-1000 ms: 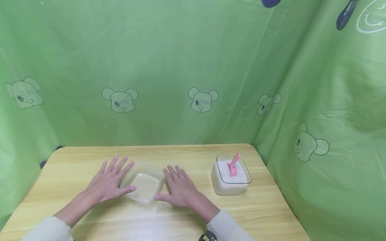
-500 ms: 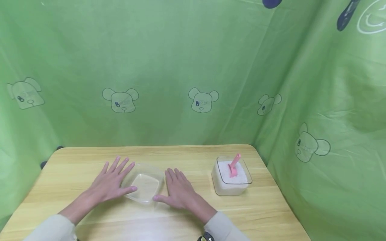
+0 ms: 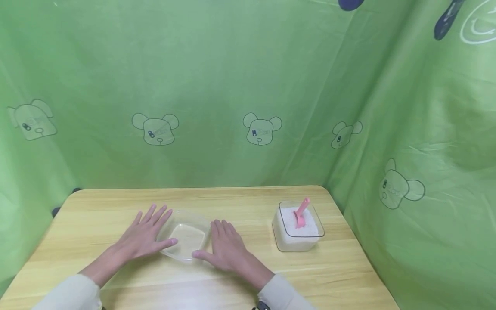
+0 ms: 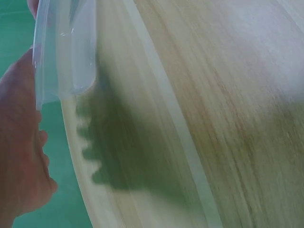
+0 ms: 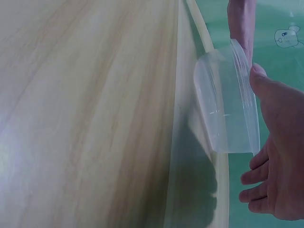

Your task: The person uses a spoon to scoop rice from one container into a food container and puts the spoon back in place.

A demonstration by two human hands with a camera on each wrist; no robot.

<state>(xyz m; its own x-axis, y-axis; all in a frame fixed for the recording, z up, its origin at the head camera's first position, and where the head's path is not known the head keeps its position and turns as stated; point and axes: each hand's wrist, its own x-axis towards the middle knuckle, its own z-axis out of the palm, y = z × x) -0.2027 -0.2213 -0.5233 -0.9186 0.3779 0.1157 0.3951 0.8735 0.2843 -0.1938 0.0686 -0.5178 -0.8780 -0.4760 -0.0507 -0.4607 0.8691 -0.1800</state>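
A clear, shallow plastic container (image 3: pixel 187 239) sits on the wooden table between the two hands. At its left side is the left hand (image 3: pixel 143 239), palm down with fingers extended and its thumb over the near rim. The right hand (image 3: pixel 226 249) lies along the opposite side, fingers straight and close together, thumb at the near right corner. In the right wrist view, that thumb reaches the rim of the container (image 5: pixel 221 104), while the fingers extend past it. The left wrist view shows part of the container (image 4: pixel 78 52) beside the left hand (image 4: pixel 21 142).
To the right stands a clear square tub (image 3: pixel 280 241) filled with white grains. A pink scoop (image 3: pixel 300 215) is stuck in the grains, handle up. Green curtains (image 3: pixel 209 86) hang behind and beside the wooden table (image 3: pixel 329 275).
The right hand has shifted slightly left and nearer the person, its fingers drawing together and its thumb coming in over the container's corner. The left fingers have lowered a little.
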